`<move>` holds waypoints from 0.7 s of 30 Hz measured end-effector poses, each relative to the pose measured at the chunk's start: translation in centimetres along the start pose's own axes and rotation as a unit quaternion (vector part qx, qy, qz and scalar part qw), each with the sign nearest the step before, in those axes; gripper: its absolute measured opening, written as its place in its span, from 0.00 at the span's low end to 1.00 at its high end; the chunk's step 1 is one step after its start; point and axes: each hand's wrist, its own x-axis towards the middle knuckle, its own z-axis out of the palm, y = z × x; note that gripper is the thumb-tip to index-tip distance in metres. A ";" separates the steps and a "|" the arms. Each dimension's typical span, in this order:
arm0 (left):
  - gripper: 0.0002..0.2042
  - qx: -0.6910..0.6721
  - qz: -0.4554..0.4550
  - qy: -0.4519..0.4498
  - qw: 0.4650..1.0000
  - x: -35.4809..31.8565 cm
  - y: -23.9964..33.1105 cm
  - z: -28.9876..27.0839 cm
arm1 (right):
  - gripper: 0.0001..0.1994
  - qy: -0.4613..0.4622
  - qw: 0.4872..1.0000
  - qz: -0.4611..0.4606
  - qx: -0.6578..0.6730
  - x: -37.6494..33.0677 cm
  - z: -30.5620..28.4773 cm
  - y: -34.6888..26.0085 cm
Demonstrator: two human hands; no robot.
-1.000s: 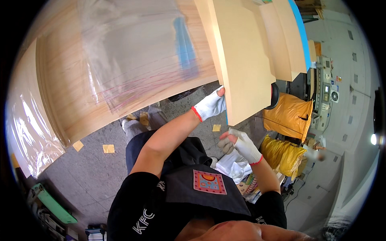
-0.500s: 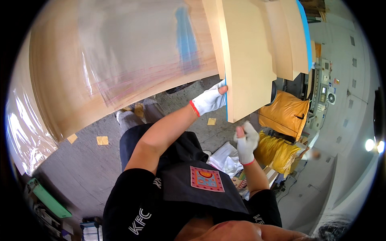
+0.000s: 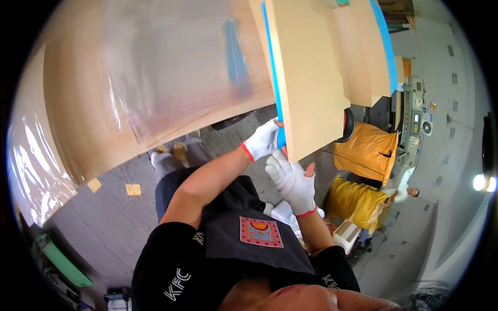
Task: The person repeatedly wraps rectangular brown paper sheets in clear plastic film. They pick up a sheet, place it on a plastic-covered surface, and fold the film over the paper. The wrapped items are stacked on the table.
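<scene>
At frame centre, the left hand (image 3: 262, 140) touches the tan board (image 3: 314, 78), whether clamped I cannot tell; just below, the right hand (image 3: 293, 181) has thumb and fingers apart

Flat tan board (image 3: 314, 78), broad face plain, matt; paler narrow edge along left side. Bright-blue strip (image 3: 273, 65) bordering that edge, wider near lower end; film or coating, cannot tell. Board in upper middle of view, long side running away from person, near corner toward body, far end out of frame.
</scene>
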 end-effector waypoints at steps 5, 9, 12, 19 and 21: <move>0.16 0.032 0.069 0.040 0.996 -1.7 0.1 2.8 | 0.37 -0.046 0.975 -0.104 0.192 0.7 -1.9 -1.7; 0.22 0.399 0.338 0.229 0.821 -4.6 4.2 2.9 | 0.35 0.003 0.978 -0.105 0.181 0.5 -0.8 -3.1; 0.38 0.460 0.058 0.136 0.876 -4.8 9.4 9.6 | 0.33 -0.014 0.987 -0.102 0.127 1.3 -2.5 -3.1; 0.24 0.423 0.067 0.211 0.879 4.1 15.4 10.8 | 0.30 0.121 0.983 -0.134 0.039 3.2 -2.6 -5.2; 0.21 0.449 0.089 0.194 0.868 4.6 15.9 10.4 | 0.31 0.142 0.968 -0.193 0.069 4.1 -6.1 -6.2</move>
